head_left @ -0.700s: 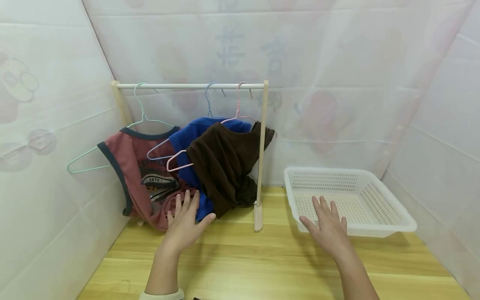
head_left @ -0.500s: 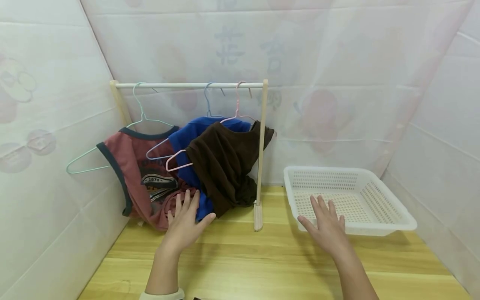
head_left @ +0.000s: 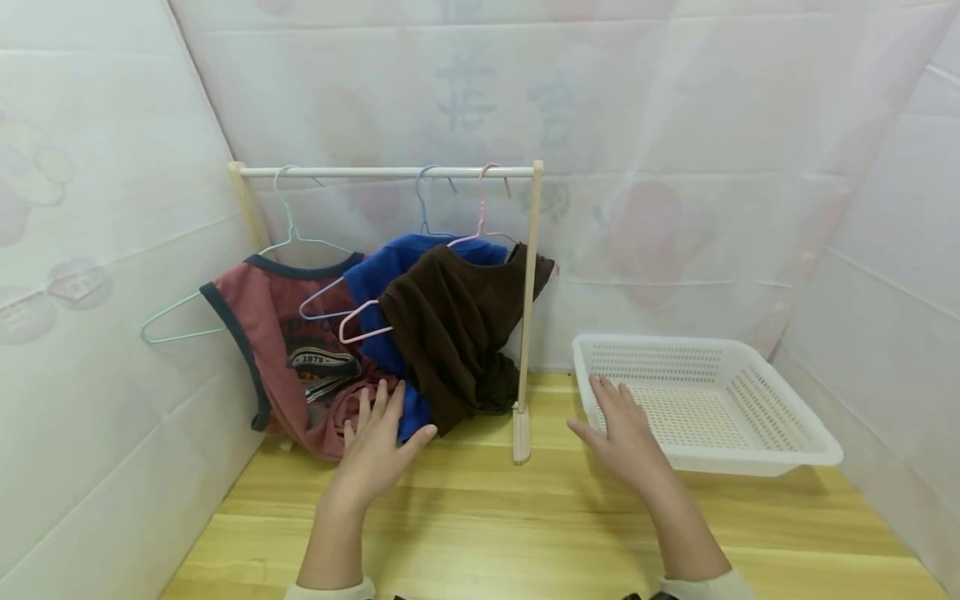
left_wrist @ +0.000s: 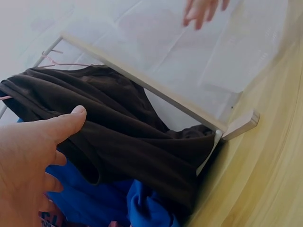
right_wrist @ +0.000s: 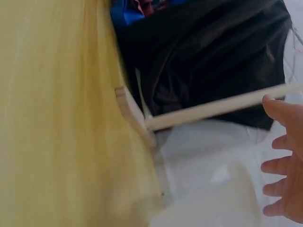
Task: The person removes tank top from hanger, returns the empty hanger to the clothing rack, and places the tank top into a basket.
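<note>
3 garments [head_left: 457, 333] on 3 hangers [head_left: 482, 218], 1 rack [head_left: 390, 172]
Brown, blue and red, they hang at the left; the left hand [head_left: 377, 450], fingers spread, is near them, the right hand [head_left: 624, 437], fingers spread, near 1 white basket [head_left: 757, 462]. Beneath, 1 wooden tabletop [head_left: 495, 533]; around, 3 pale walls [head_left: 675, 100].

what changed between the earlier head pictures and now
The right hand has moved left, toward the clothes rack, and its sleeve now shows. Nothing was taken hold of or let go. The left hand, hanging clothes and white basket stayed as they were.
</note>
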The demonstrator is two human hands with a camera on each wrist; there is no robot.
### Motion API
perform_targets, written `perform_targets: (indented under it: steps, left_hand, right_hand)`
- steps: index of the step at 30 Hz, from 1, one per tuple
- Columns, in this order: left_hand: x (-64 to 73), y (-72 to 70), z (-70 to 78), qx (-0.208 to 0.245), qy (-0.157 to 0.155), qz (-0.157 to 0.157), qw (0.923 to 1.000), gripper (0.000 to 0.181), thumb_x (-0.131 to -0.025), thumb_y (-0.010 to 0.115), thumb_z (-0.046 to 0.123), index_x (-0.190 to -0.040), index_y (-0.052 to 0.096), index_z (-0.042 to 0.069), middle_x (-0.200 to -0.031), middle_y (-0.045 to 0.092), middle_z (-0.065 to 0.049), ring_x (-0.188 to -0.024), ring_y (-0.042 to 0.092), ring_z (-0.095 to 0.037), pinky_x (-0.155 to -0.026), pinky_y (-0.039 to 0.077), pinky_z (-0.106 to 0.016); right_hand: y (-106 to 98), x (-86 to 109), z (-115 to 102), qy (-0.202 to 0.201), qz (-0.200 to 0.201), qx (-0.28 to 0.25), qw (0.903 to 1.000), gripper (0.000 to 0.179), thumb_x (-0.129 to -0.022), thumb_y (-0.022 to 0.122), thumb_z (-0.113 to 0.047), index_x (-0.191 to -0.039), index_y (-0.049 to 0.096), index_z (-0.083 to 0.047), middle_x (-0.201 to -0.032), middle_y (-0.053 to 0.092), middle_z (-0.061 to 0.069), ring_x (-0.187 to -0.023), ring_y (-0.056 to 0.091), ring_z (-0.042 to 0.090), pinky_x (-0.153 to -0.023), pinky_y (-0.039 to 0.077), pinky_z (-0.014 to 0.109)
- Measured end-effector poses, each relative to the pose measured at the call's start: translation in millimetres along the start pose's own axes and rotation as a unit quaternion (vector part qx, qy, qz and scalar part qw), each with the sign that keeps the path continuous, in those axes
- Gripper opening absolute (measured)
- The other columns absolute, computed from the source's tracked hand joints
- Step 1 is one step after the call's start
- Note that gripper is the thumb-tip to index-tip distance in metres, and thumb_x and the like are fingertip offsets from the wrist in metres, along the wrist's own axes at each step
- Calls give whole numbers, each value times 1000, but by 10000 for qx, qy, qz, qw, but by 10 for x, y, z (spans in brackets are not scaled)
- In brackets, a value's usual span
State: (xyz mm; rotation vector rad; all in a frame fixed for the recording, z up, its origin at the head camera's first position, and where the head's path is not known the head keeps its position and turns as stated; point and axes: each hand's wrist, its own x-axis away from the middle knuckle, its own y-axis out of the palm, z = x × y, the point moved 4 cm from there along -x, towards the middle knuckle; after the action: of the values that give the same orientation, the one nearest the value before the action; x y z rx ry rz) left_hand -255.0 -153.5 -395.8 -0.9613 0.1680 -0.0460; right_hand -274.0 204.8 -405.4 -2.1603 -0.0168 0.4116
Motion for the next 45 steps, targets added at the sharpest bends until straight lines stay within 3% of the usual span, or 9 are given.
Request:
perform_targets:
  steps: [4,8,15,19,29,37,41,45]
  left_hand:
    - [9,24,57,146,153,68,9998,93,-89,40,76,-159,16,20,-165,6,-13,-150,-2,-42,-111,10,-72]
    - [17,80,146,323,332,52,9989,88,-92,47,68,-158,21,16,-164,14,-16,-150,7,-42,-112,17,-68]
    - [49,147,260,387,363,74,9986,83,-91,49,67,-157,25,22,-162,25,-12,-149,20,-35,-114,23,-62]
    - [61,157,304,366,368,79,9986,84,-89,45,73,-156,29,24,-159,32,-8,-147,27,-32,-113,27,-60]
    - [78,188,415,348,493,-16,9982,74,-93,47,67,-150,41,21,-151,45,-7,-138,44,-30,-106,40,-56]
    - [71,162,604,532,802,-131,9953,71,-92,42,70,-146,47,25,-144,54,-1,-129,54,-26,-101,44,-53]
    - [58,33,781,454,1224,45,9914,59,-96,45,64,-142,52,27,-135,61,1,-121,60,-20,-95,50,-48]
    - [-11,-300,1109,124,1861,593,9807,48,-98,52,53,-137,58,25,-126,67,4,-112,64,-14,-88,54,-42]
  right_hand:
    - [26,-298,-225,-373,-323,-229,9985,87,-94,51,-62,-157,21,-10,-161,23,17,-148,16,43,-115,17,64]
    - [10,-645,-360,-365,-582,-576,9960,86,-96,51,-59,-158,15,-11,-162,23,15,-146,25,40,-115,24,59]
    - [-72,-1174,-449,219,-149,-1689,9853,75,-98,55,-46,-158,19,-18,-153,39,18,-135,43,42,-103,41,59]
    - [-44,-1360,-481,356,-10,-1960,9800,72,-98,56,-44,-157,23,-18,-145,47,19,-129,51,39,-99,47,55]
    - [5,-1529,-483,318,380,-1610,9857,62,-102,50,-41,-152,33,-9,-126,58,17,-113,60,34,-88,52,49]
    - [-31,-1607,-433,-24,393,-1204,9919,57,-100,55,-39,-144,45,-3,-122,62,20,-112,61,37,-91,51,50]
    - [-9,-1655,-446,-78,212,-1105,9936,54,-98,59,-39,-139,50,-5,-120,65,17,-112,62,35,-89,53,48]
    - [2,-1689,-495,-98,128,-1027,9946,53,-98,60,-40,-137,52,-6,-120,65,16,-112,63,34,-88,54,47]
